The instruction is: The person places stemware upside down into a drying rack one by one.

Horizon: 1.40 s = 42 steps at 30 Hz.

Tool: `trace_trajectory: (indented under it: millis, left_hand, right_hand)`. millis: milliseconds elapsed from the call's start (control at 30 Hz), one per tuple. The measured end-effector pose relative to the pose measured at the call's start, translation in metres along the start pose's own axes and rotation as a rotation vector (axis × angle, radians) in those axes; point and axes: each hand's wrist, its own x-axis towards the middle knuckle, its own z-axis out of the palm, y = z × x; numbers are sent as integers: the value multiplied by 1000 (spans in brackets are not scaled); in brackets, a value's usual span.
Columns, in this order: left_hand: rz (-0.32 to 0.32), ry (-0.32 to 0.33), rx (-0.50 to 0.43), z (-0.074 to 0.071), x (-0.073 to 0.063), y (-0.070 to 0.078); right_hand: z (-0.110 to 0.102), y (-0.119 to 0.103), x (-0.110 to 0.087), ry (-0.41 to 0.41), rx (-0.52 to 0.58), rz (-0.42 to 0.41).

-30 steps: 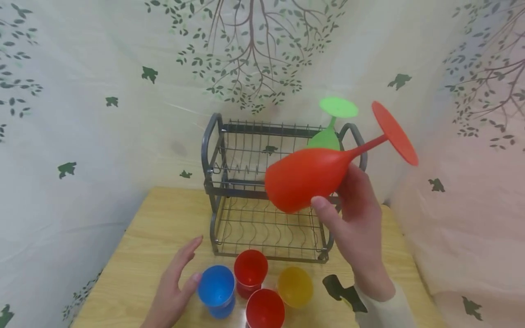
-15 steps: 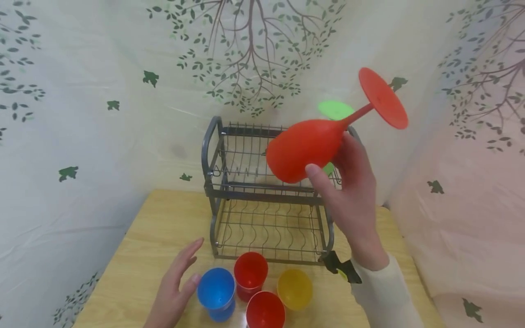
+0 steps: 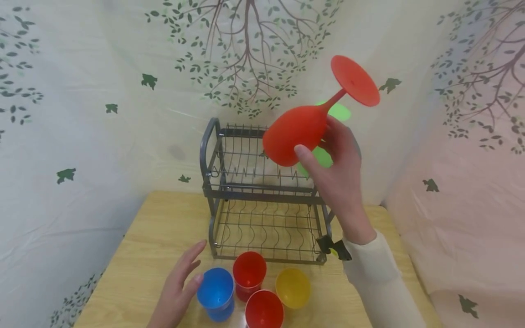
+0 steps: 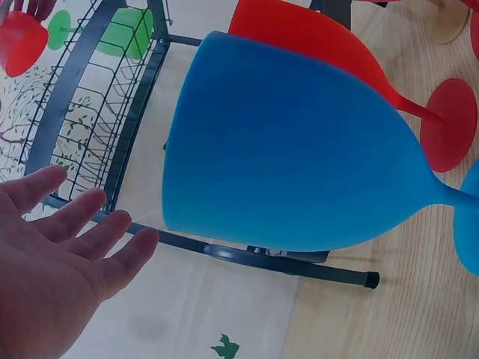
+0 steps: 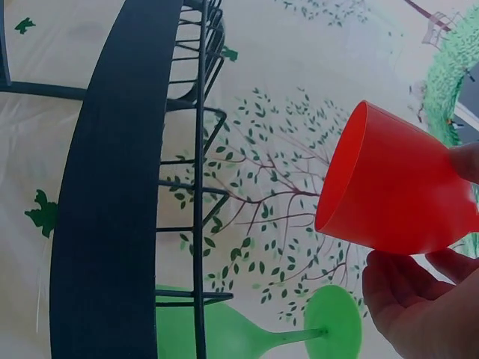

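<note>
Above the top tier of the dark wire dish rack point(image 3: 262, 191), your right hand point(image 3: 338, 175) holds an orange-red goblet point(image 3: 305, 130) tipped mouth-down and to the left, its thin stem slanting up to a flat round foot; your thumb lies across the smooth, matte bowl and the other fingers curl round its far side near the stem. In the right wrist view the goblet's point(image 5: 397, 187) open mouth shows a thin, even rim and a hollow, opaque plastic wall. Just behind it, a green goblet point(image 3: 324, 155) of the same shape rests upside down on the rack's upper tier, foot upward. The rack has two tiers of thin wavy wires inside flat, rounded metal end frames, and it stands on a pale wood-grain table point(image 3: 135, 269). Your left hand point(image 3: 178, 289) rests near the table's front edge with fingers straight and slightly spread, holding nothing; whether the thumb touches the blue goblet point(image 3: 216, 291) beside it you cannot tell from here. That blue goblet stands upright, a rounded tulip bowl with a smooth satin surface. Close to it stand two red goblets point(image 3: 250, 273) and a yellow goblet point(image 3: 292, 288), all upright, mouths open upward, clustered before the rack's lower tier.
</note>
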Motion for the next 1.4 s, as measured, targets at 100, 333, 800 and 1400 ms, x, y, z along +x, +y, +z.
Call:
trace_trajectory:
  millis: [100,333,800,1400]
  left_hand:
    - [-24,-2,-23,3,1,-1]
    - [-44,2,-40,5,4,0]
    - [-58,-5,13,0,4,-1]
    - [-84,-11,13,-1,2,-3]
  right_hand:
    - [2,4,5,-22,-14,39]
    - [7,12,12,-125,-129,178]
    - [23,36,20,-274,-213,256]
    - [26,56,26,-415,-256,410]
